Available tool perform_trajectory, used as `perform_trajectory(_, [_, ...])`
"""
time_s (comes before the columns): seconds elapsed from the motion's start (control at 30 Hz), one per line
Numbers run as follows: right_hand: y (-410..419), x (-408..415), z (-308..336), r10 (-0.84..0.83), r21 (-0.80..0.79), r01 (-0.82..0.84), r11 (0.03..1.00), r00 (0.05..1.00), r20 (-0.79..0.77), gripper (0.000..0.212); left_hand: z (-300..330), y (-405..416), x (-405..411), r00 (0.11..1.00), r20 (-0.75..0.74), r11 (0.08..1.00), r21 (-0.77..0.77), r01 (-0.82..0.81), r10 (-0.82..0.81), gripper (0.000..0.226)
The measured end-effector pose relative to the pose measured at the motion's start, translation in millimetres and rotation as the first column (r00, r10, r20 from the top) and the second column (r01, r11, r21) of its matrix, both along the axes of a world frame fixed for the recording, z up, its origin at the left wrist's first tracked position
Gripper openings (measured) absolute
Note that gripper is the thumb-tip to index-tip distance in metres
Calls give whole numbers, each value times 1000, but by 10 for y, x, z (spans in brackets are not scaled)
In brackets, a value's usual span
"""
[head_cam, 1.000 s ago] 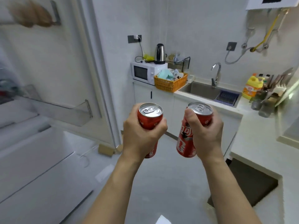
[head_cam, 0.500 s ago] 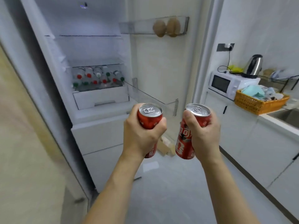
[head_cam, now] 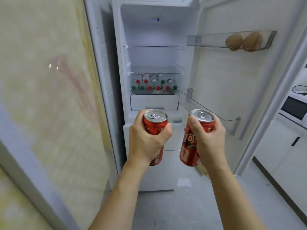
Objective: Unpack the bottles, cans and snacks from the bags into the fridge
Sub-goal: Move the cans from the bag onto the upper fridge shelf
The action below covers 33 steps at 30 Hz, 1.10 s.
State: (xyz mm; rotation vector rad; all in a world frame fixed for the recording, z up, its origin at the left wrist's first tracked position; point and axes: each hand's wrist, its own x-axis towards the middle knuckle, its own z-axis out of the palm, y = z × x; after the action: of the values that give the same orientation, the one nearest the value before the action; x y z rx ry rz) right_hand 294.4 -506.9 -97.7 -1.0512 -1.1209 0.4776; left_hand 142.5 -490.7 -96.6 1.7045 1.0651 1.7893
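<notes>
My left hand [head_cam: 146,143] is wrapped around an upright red can [head_cam: 155,124] with a silver top. A second red can [head_cam: 191,146], also upright, is gripped by my right hand [head_cam: 210,143]. Both cans are held at chest height in front of the open white fridge [head_cam: 154,39]. Its two upper glass shelves hold nothing. Several small bottles [head_cam: 153,83] with red and green caps lie on the lowest shelf above a white drawer [head_cam: 154,102].
The fridge door [head_cam: 232,88] stands open to the right; its upper rack holds two brown round items [head_cam: 243,41], its lower rack [head_cam: 209,110] holds nothing. A pale patterned wall [head_cam: 49,97] is close on the left. White cabinets and a microwave [head_cam: 294,107] are at far right.
The view has swung left from the kitchen counter and sink to face the open fridge head on. Both hands keep the same grip on the cans in front of me.
</notes>
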Motion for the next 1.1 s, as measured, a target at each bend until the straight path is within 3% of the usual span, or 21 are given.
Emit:
perform_trajectory(0.37, [130, -167, 49, 40, 19, -40, 999, 999, -5, 44, -12, 119, -171, 999, -30, 1000, 2, -27, 27, 31])
perform_trajectory(0.53, [235, -137, 100, 0, 43, 0, 999, 1000, -16, 45, 47, 280, -122, 999, -27, 999, 6, 38, -37, 29])
perform_trajectory(1.1, [1228, 747, 106, -44, 27, 44, 999, 999, -15, 34, 35, 1312, 730, 998, 31, 998, -20, 63, -62, 27])
